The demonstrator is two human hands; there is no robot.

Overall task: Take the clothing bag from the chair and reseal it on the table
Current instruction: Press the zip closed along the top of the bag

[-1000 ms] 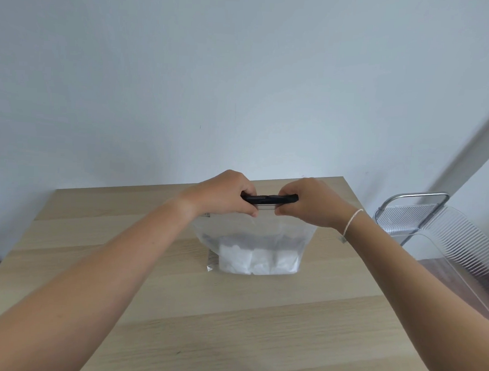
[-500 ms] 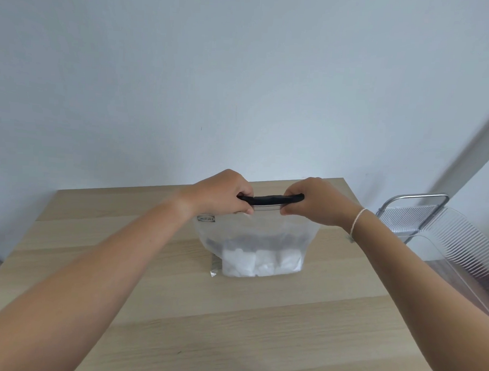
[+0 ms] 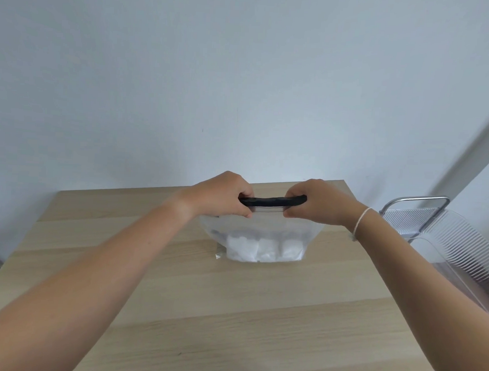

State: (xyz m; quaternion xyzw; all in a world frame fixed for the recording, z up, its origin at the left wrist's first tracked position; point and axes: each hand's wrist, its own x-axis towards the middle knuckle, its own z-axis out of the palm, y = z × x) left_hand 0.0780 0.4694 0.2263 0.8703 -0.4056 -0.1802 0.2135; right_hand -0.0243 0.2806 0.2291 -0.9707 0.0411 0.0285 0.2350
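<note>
Two hands are pinching the black top strip [image 3: 273,201] of the clear plastic clothing bag [image 3: 259,242] standing mid-way on the pale wooden counter [image 3: 232,311]: left hand [image 3: 223,195] and right hand [image 3: 314,201], fingers curled at its ends. Resealing seems underway; next, pressing along the strip.

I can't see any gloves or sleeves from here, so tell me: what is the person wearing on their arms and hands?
Both forearms are bare, with no sleeves in view. The left hand has no glove or jewellery. The right hand is also bare, with a thin white string bracelet round its wrist.
</note>
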